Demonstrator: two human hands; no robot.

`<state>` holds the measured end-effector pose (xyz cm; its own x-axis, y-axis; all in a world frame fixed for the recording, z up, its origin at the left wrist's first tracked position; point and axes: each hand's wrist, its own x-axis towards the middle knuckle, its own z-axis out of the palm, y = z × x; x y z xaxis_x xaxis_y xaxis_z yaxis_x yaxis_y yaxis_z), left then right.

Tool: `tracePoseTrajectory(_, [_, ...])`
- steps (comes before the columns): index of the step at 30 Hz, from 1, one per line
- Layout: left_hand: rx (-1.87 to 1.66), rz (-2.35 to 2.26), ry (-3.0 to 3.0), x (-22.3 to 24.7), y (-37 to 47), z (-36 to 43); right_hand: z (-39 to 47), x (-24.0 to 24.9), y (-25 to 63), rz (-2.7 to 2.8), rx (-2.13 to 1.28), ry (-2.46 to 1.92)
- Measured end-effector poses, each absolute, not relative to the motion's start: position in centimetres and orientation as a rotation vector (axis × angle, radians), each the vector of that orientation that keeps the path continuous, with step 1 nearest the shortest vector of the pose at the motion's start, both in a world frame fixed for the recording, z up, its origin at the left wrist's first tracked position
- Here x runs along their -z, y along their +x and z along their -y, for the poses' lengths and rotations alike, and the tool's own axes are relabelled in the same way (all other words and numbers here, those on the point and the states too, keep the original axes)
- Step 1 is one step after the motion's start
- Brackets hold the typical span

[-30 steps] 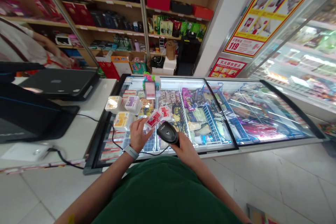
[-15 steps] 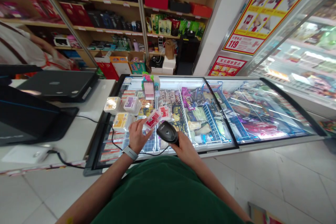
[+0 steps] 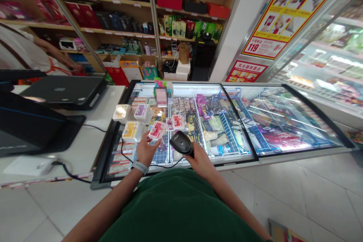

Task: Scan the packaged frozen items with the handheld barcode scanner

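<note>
My left hand, with a watch on the wrist, holds a small clear box with a red and white label above the glass lid of a chest freezer. In my right hand is a black barcode scanner, its head towards the box but apart from it. Another red-labelled box lies on the glass just beyond the scanner. Left of my left hand stand clear boxes with a yellow label, a purple label and a pale top.
The scanner's cable runs across the freezer to the left. A counter with a black monitor adjoins it. Colourful small items stand at the freezer's back edge. Behind the counter at far left is another person.
My left hand has drawn the red-labelled box leftwards, away from the scanner, and turned it flatter. My right hand and the scanner have hardly moved. The other person's arm has shifted.
</note>
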<state>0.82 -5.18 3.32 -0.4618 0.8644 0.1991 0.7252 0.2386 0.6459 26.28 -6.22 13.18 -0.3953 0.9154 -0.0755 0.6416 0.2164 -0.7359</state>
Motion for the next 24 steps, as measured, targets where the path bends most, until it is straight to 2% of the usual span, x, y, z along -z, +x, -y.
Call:
tracePoseTrajectory(4, [-0.674,-2.421,1.233,-2.2,0.1,5.5,6.3,-13.0,26.3,2.122,-0.996,-1.459])
tracePoseTrajectory(7, [-0.551,-2.471,1.177,-1.6,-0.3,5.1,6.4,-13.0,26.3,2.121,-0.992,-1.462])
tracePoseTrajectory(19, [-0.416,-2.454,1.205,-1.5,-0.2,4.9,6.4,-12.9,26.8,2.087,-0.998,-1.539])
tracePoseTrajectory(24, [-0.474,-2.362,1.504,-1.8,0.8,5.8,6.4,-12.2,27.4,2.014,-0.980,-1.588])
